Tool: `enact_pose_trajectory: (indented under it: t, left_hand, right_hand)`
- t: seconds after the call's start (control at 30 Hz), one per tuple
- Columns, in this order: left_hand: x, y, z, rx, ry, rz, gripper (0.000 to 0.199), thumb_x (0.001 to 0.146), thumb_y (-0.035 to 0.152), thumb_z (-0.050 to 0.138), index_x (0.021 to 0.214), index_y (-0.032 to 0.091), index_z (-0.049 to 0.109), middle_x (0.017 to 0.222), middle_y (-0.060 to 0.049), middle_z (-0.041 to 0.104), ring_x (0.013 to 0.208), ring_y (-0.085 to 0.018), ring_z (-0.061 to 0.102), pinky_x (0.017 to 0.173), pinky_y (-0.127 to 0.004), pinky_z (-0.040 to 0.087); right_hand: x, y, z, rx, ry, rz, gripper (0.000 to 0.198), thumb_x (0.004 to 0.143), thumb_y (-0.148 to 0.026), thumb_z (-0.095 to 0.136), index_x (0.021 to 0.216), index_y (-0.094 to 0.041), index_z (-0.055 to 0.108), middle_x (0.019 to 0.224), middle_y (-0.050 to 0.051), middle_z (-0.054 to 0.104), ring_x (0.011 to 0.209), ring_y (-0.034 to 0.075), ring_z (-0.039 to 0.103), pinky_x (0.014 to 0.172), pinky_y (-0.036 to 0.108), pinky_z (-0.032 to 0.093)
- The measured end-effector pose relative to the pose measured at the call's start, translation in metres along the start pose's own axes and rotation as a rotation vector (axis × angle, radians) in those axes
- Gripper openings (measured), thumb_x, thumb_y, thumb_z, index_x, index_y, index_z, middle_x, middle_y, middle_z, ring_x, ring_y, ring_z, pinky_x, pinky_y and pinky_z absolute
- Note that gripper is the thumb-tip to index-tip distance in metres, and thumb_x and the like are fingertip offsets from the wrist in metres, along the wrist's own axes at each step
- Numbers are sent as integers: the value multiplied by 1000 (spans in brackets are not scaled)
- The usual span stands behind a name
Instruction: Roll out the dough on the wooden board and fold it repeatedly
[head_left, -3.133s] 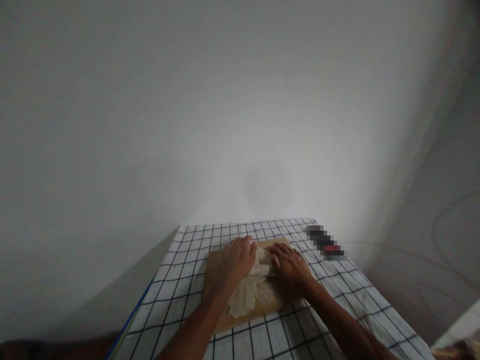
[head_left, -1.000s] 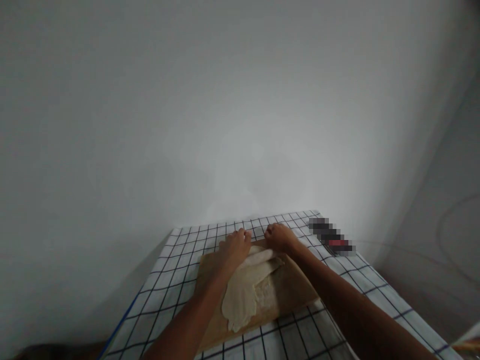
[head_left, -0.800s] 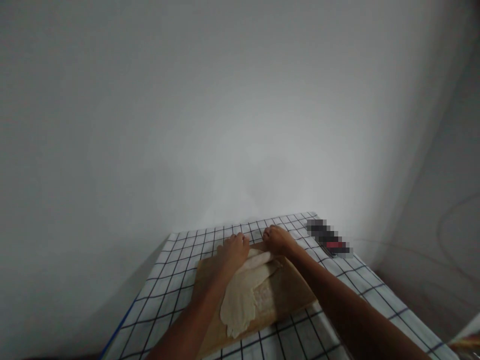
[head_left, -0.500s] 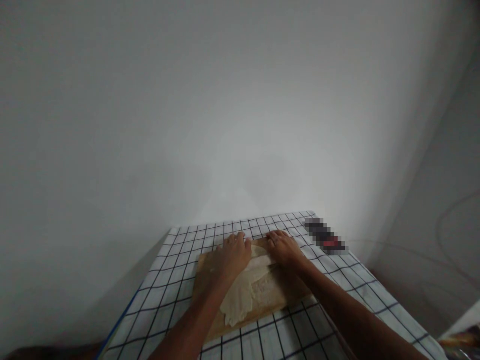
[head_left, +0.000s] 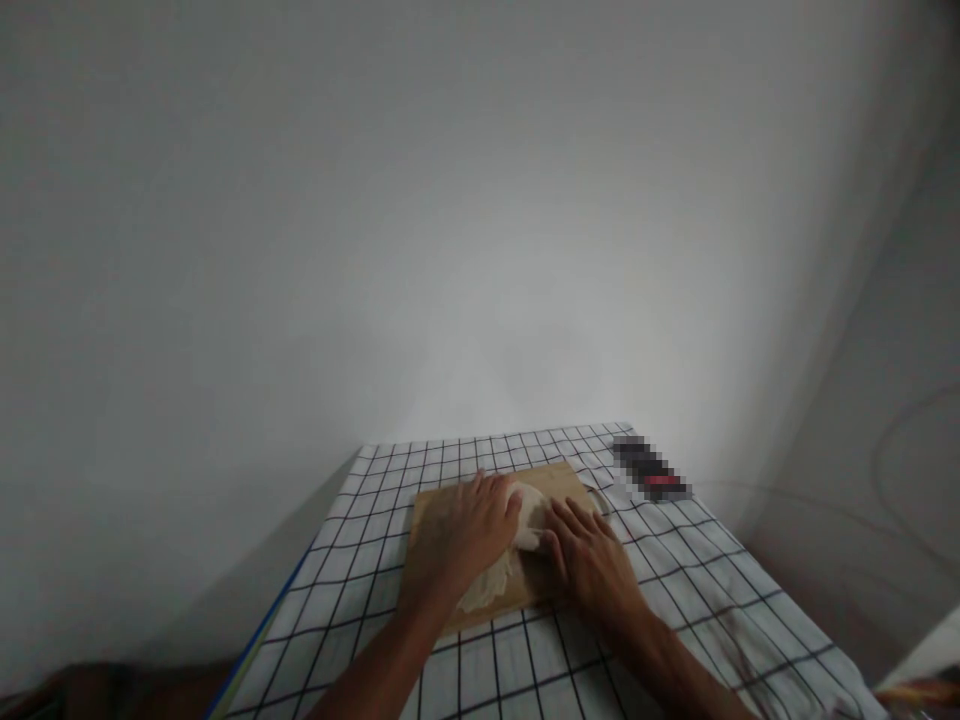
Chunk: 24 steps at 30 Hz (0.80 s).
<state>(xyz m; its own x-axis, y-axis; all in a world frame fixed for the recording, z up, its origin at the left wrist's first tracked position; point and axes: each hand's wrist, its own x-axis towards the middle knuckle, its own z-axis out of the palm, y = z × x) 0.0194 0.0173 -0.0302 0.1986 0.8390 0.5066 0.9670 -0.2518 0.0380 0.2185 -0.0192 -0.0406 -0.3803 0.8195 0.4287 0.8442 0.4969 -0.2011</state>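
A wooden board lies on a white cloth with dark checks. A thin sheet of pale dough is spread on the board. Across it lies a pale rolling pin, mostly covered by my hands. My left hand presses flat on the pin's left end, fingers stretched forward. My right hand lies flat on its right end, near the board's front right corner. Only a short piece of the pin shows between the two hands.
A small dark and red object, pixelated, lies on the cloth beyond the board's right corner. A plain grey wall rises right behind the table. The cloth's left edge drops off beside a blue strip.
Both hands drew back from the far end of the board toward me, rolling the pin over the dough. Less of the dough sheet shows in front of my hands.
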Motion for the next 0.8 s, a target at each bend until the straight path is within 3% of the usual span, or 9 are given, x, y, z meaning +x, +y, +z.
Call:
enact_pose_trajectory:
  t: [0.23,0.4,0.5,0.63,0.8]
  left_hand:
    - [-44,0,-21,13,-10,49,43,105,34,36,146,30,47,154,-4,50,148,-28,36,120,-58,29]
    - [-42,5,-23,37,-52,-15,48,105,35,35,152,28,42,157,-7,47,150,-29,34,121,-58,27]
    - [-19,9,-16,29,-128,-100,50,105,37,31,153,26,41,156,-8,48,148,-31,36,120,-59,27]
    - [22,6,-5,-10,-286,-220,54,105,45,28,154,24,39,157,-12,47,146,-34,40,116,-61,30]
    - [63,-7,4,-70,-415,-331,48,104,46,28,140,28,53,147,-12,57,132,-34,54,105,-57,42]
  right_hand:
    - [-36,-11,3,-21,18,-119,49,105,-28,37,154,-28,41,160,0,38,149,25,35,122,51,28]
    - [-32,-8,2,-57,42,-164,51,106,-36,36,156,-27,37,162,0,37,151,28,30,124,59,19]
    - [-7,3,3,-59,22,-96,50,107,-42,33,153,-26,43,160,3,41,151,31,30,122,62,19]
    - [47,27,7,-25,-39,-16,50,108,-44,26,145,-23,53,152,9,52,144,30,40,115,54,35]
    - [123,58,22,20,-171,-161,48,109,-36,23,123,-17,65,130,13,67,131,24,53,109,41,42]
